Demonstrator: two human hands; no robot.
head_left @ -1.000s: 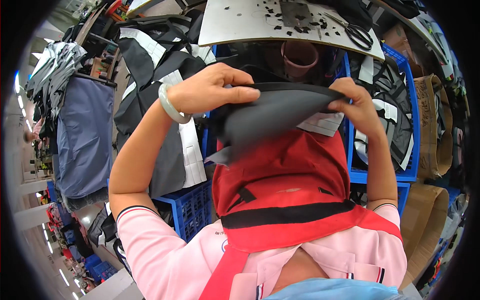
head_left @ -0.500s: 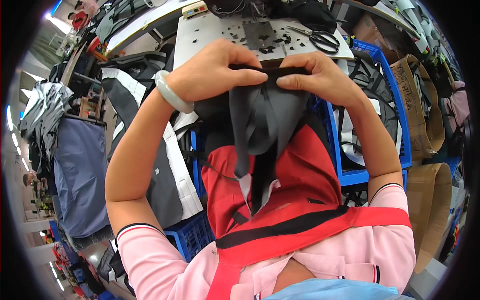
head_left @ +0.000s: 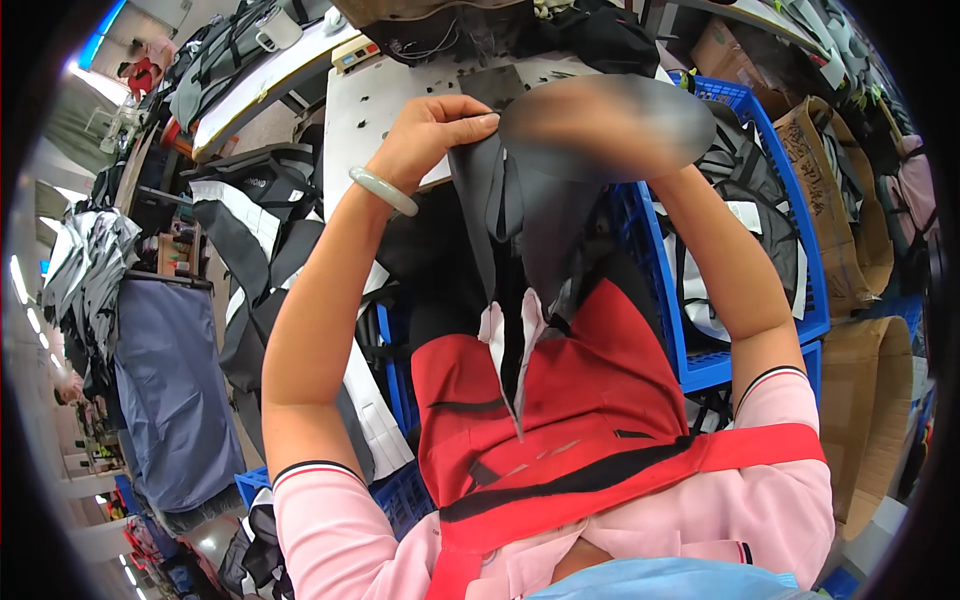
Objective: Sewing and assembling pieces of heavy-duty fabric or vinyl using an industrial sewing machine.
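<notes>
While the left hand [head_left: 432, 135] pinches its top edge, the limp dark grey fabric piece [head_left: 520, 230] drapes softly; the right hand's grip is blurred.

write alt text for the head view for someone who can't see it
A person's left hand pinches the top edge of a dark grey fabric piece, held up so it hangs over their red apron. The right hand is hidden behind a blur. A blue plastic crate of fabric pieces stands at their right.

grey fabric piece [head_left: 520, 220] lifted higher, hanging lengthwise
</notes>
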